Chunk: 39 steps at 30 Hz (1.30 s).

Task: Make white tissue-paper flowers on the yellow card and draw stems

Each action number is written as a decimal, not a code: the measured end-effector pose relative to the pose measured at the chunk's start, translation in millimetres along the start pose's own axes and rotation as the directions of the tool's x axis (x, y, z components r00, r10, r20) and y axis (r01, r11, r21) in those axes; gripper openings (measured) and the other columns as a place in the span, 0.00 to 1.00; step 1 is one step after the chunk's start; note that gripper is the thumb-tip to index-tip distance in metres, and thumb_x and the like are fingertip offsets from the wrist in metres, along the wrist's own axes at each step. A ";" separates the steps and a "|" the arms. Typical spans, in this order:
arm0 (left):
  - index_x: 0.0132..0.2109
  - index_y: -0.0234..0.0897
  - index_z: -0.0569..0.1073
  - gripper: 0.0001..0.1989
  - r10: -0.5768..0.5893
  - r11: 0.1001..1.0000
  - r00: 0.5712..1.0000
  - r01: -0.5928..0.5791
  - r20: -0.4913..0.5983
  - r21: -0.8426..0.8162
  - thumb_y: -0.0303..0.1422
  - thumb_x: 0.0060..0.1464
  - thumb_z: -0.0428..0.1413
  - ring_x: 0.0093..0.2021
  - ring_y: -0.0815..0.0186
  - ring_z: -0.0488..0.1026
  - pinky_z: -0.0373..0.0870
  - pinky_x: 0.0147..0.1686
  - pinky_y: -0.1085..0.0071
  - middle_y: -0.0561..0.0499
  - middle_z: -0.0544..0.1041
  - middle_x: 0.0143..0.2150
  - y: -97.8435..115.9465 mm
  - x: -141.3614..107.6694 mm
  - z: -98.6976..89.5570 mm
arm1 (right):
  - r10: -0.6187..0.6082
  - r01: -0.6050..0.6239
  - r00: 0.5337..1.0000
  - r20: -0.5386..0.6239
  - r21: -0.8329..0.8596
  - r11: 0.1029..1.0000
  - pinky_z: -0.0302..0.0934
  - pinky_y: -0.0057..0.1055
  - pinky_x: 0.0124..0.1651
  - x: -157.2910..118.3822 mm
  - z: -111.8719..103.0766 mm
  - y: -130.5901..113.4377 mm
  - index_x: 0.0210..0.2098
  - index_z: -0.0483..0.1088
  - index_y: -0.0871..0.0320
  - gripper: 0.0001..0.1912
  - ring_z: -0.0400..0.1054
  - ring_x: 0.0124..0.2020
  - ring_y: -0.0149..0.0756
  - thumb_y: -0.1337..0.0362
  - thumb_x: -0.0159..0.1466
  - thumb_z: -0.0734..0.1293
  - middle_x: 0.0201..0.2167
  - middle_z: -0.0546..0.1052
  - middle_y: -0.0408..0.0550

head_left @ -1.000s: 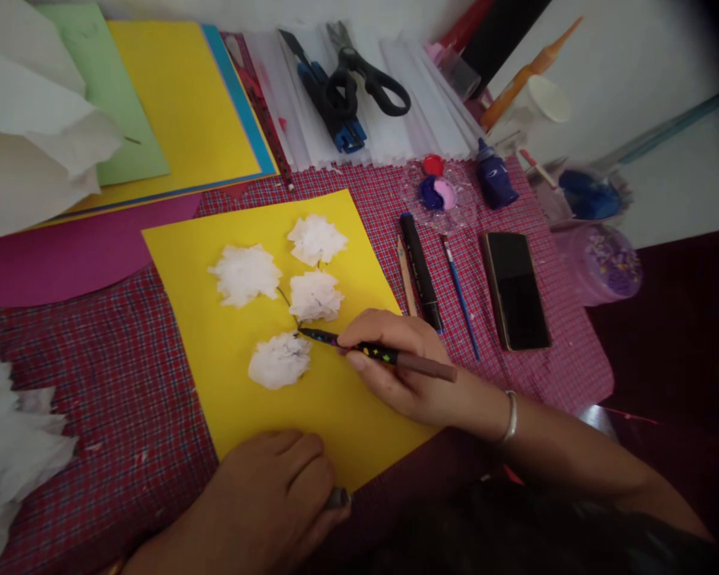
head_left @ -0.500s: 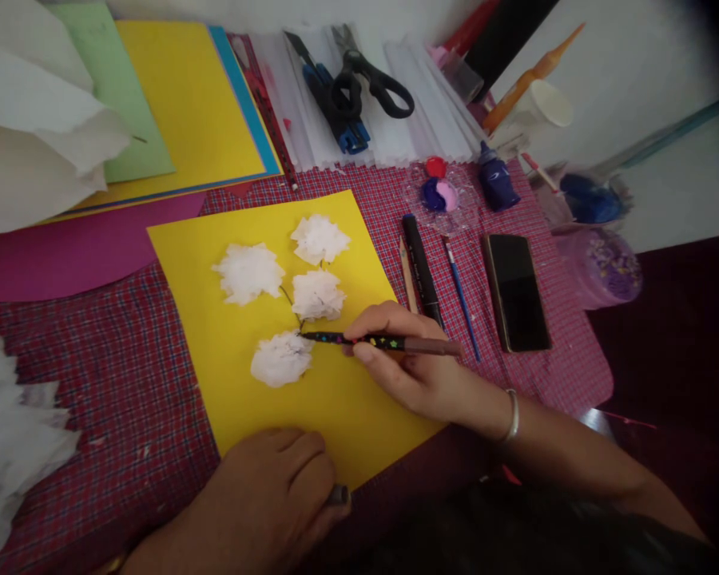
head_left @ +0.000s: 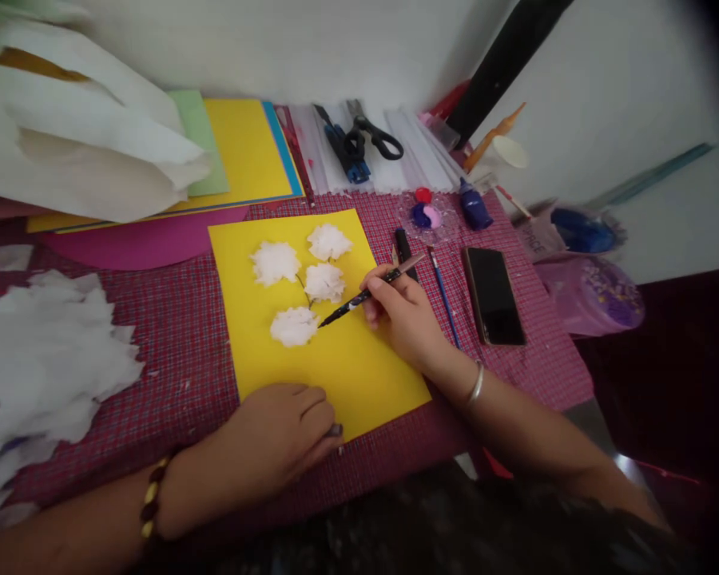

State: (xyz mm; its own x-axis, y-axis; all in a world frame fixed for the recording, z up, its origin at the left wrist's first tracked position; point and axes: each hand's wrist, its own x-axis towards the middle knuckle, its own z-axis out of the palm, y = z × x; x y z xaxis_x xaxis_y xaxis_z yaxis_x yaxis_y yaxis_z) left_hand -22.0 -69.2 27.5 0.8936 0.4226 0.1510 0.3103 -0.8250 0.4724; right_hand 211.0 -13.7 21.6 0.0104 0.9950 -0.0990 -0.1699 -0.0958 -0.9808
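Note:
A yellow sheet (head_left: 335, 375) lies on the checked cloth, bearing several ruffled white paper shapes (head_left: 276, 263) with thin dark lines between some of them. My right hand (head_left: 401, 311) is closed on a black patterned pen (head_left: 353, 303), whose tip is beside the lowest white shape (head_left: 294, 327). My left hand (head_left: 276, 439) rests on the sheet's lower left edge, its fingers curled round a small dark pen cap (head_left: 334, 430), of which only the end shows.
Right of the sheet lie a black marker (head_left: 403, 246), a blue brush (head_left: 443, 295) and a phone (head_left: 494, 295). Behind are scissors (head_left: 365, 136), a cutter (head_left: 341, 152), a paint palette (head_left: 428, 214) and a paint bottle (head_left: 474, 205). White paper pieces (head_left: 53, 351) are piled left.
The camera view has shifted, showing more wall and more of the left side. The pen has tilted more steeply, and its tip has moved to the right of the lowest white shape.

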 end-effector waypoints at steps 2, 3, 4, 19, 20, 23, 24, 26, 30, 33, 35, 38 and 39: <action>0.36 0.39 0.74 0.23 0.057 0.997 0.997 -0.054 -0.048 0.063 0.34 0.80 0.43 0.28 0.62 0.68 0.60 0.29 0.63 0.51 0.75 0.29 3.8 -2.0 1.8 | 0.005 -0.005 1.000 0.006 0.009 1.000 0.57 0.23 0.22 -0.1 1.1 0.3 0.35 0.66 0.53 0.21 0.60 0.17 0.24 0.45 0.66 0.75 0.18 0.69 0.32; 0.35 0.39 0.73 0.22 0.091 0.993 0.994 -0.086 -0.060 0.083 0.35 0.80 0.44 0.28 0.62 0.68 0.61 0.29 0.62 0.51 0.75 0.29 6.9 -3.2 2.5 | 0.006 -0.006 1.000 0.012 0.014 1.000 0.57 0.23 0.22 -0.7 1.8 0.4 0.36 0.66 0.53 0.21 0.60 0.17 0.24 0.45 0.65 0.75 0.18 0.69 0.31; 0.34 0.39 0.73 0.21 0.130 0.988 0.990 -0.124 -0.063 0.090 0.35 0.79 0.46 0.28 0.62 0.69 0.62 0.29 0.63 0.52 0.76 0.29 10.4 -4.3 3.3 | 0.010 -0.010 1.000 0.020 0.017 1.000 0.57 0.23 0.22 -1.5 2.6 0.7 0.36 0.66 0.53 0.22 0.60 0.17 0.24 0.45 0.64 0.76 0.18 0.69 0.31; 0.34 0.39 0.72 0.15 0.240 0.960 0.969 -0.228 -0.056 0.164 0.39 0.72 0.61 0.28 0.63 0.73 0.67 0.29 0.61 0.53 0.78 0.30 17.3 -5.7 20.9 | -0.087 0.087 0.994 -0.072 0.001 0.996 0.58 0.25 0.21 6.4 11.6 8.4 0.40 0.69 0.52 0.20 0.65 0.18 0.25 0.47 0.61 0.76 0.25 0.77 0.37; 0.34 0.40 0.73 0.16 0.244 0.959 0.968 -0.230 -0.065 0.165 0.39 0.72 0.60 0.28 0.63 0.73 0.67 0.29 0.61 0.53 0.78 0.29 16.8 -5.9 22.4 | -0.088 0.090 0.990 -0.112 0.011 0.996 0.58 0.26 0.21 8.7 9.7 8.1 0.40 0.69 0.52 0.19 0.65 0.18 0.25 0.48 0.61 0.76 0.25 0.77 0.37; 0.34 0.40 0.73 0.15 0.251 0.958 0.965 -0.237 -0.073 0.159 0.38 0.72 0.60 0.28 0.63 0.73 0.66 0.29 0.61 0.53 0.77 0.29 15.8 -5.7 24.2 | -0.060 0.065 0.986 -0.152 0.029 0.997 0.57 0.27 0.21 12.9 4.8 8.0 0.41 0.69 0.51 0.18 0.65 0.19 0.26 0.49 0.62 0.75 0.25 0.75 0.36; 0.34 0.40 0.73 0.15 0.252 0.959 0.965 -0.239 -0.070 0.155 0.38 0.72 0.60 0.28 0.63 0.73 0.66 0.29 0.61 0.53 0.77 0.29 15.9 -5.4 23.8 | -0.051 0.056 0.988 -0.147 0.030 0.998 0.57 0.27 0.21 13.1 4.0 8.2 0.41 0.69 0.51 0.18 0.65 0.19 0.27 0.48 0.62 0.75 0.25 0.75 0.36; 0.35 0.40 0.72 0.14 0.244 0.961 0.968 -0.232 -0.064 0.151 0.37 0.72 0.61 0.28 0.63 0.73 0.66 0.29 0.62 0.53 0.78 0.30 16.9 -5.1 21.7 | -0.045 0.048 0.991 -0.128 0.023 0.999 0.58 0.27 0.21 11.3 4.0 8.8 0.41 0.69 0.51 0.18 0.65 0.19 0.26 0.47 0.63 0.74 0.25 0.74 0.37; 0.35 0.39 0.72 0.14 0.269 0.956 0.962 -0.262 -0.043 0.130 0.35 0.70 0.64 0.29 0.64 0.71 0.66 0.30 0.62 0.53 0.78 0.32 23.6 -8.3 16.6 | -0.071 0.071 0.993 -0.089 -0.003 0.997 0.56 0.27 0.21 3.9 7.7 8.7 0.37 0.67 0.52 0.23 0.62 0.17 0.25 0.41 0.63 0.74 0.20 0.72 0.35; 0.34 0.40 0.71 0.15 0.348 0.936 0.937 -0.345 -0.032 0.074 0.37 0.71 0.62 0.29 0.64 0.70 0.67 0.29 0.63 0.53 0.78 0.32 30.6 -12.9 15.0 | -0.119 0.119 0.991 -0.053 -0.013 0.993 0.54 0.25 0.20 -1.0 9.5 5.0 0.36 0.65 0.51 0.25 0.60 0.16 0.25 0.39 0.64 0.74 0.17 0.68 0.33; 0.34 0.40 0.71 0.16 0.387 0.922 0.921 -0.385 -0.040 0.045 0.37 0.72 0.60 0.29 0.64 0.70 0.68 0.30 0.63 0.53 0.77 0.31 33.5 -15.2 14.2 | -0.164 0.164 0.986 -0.018 -0.026 0.986 0.54 0.25 0.19 -5.0 9.5 0.0 0.36 0.64 0.50 0.25 0.59 0.16 0.25 0.40 0.65 0.75 0.16 0.68 0.32; 0.34 0.39 0.72 0.17 0.399 0.917 0.913 -0.397 -0.088 0.042 0.37 0.75 0.57 0.28 0.64 0.69 0.68 0.30 0.63 0.52 0.76 0.31 32.8 -15.8 12.5 | -0.267 0.269 0.963 0.038 -0.060 0.961 0.56 0.24 0.20 -18.5 8.8 -10.6 0.37 0.66 0.51 0.21 0.61 0.17 0.25 0.44 0.67 0.75 0.18 0.69 0.32; 0.34 0.39 0.72 0.18 0.391 0.921 0.914 -0.388 -0.113 0.044 0.38 0.75 0.55 0.28 0.64 0.69 0.68 0.29 0.63 0.52 0.76 0.30 31.4 -15.4 12.0 | -0.303 0.308 0.951 0.060 -0.084 0.948 0.57 0.24 0.21 -25.7 8.5 -14.0 0.37 0.68 0.51 0.18 0.63 0.18 0.25 0.46 0.69 0.74 0.19 0.70 0.34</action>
State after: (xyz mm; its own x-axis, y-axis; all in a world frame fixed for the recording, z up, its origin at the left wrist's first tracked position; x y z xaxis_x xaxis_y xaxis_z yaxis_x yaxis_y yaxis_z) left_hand -22.1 -106.1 29.6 0.9009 0.1064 0.4207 -0.0468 -0.9400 0.3379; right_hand 204.7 -37.7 39.2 0.0027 0.9770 0.2134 -0.0755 0.2130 -0.9741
